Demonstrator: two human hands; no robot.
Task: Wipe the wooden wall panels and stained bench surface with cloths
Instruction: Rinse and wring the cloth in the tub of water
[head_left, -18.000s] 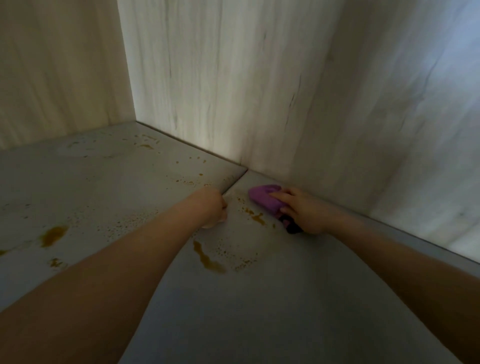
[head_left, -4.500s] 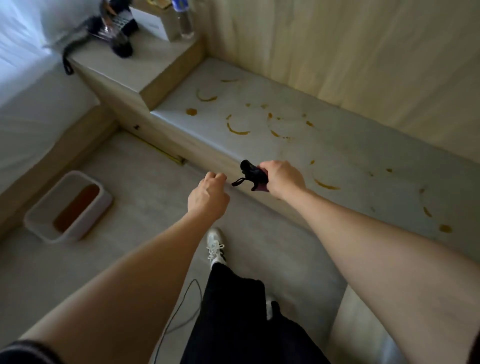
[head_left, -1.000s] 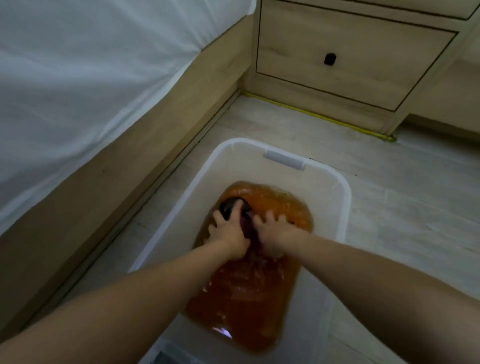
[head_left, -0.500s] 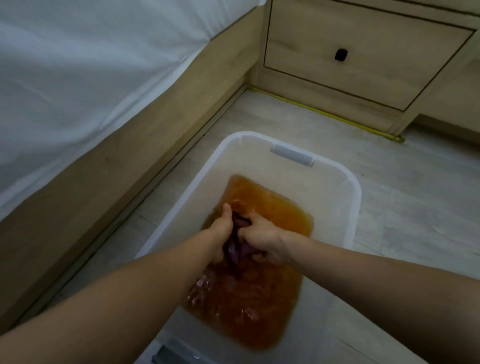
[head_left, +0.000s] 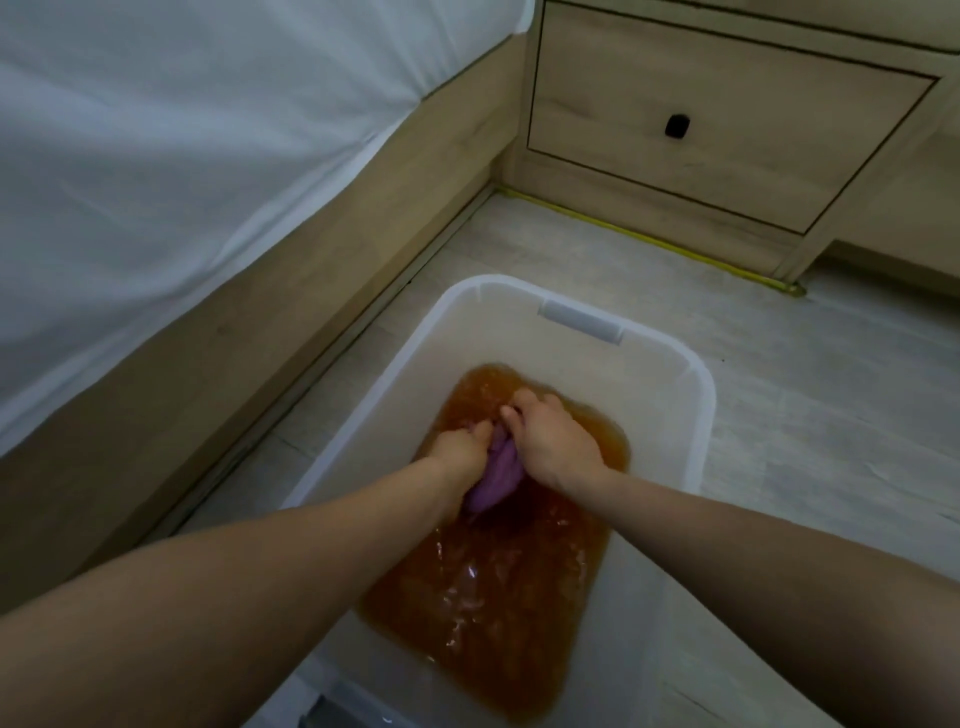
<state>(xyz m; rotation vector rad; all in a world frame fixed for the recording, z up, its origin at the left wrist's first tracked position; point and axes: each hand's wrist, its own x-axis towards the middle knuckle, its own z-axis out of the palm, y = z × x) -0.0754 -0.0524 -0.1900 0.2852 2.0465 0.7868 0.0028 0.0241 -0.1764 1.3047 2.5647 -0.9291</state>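
Flanking the tub (head_left: 698, 395) of orange water (head_left: 498, 597): bed (head_left: 182, 156), drawer (head_left: 727, 119).

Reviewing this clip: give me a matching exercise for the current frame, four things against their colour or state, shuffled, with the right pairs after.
Things
1. cloth
2. water
3. tub
4. drawer

Colour or state
A. translucent white, standing on the floor
B. pale wood, closed, with a small dark pull
C. purple, bunched between both hands
D. orange-brown, rippling

Pairs: 1-C, 2-D, 3-A, 4-B. The left hand and right hand both grip the cloth at the water's surface.
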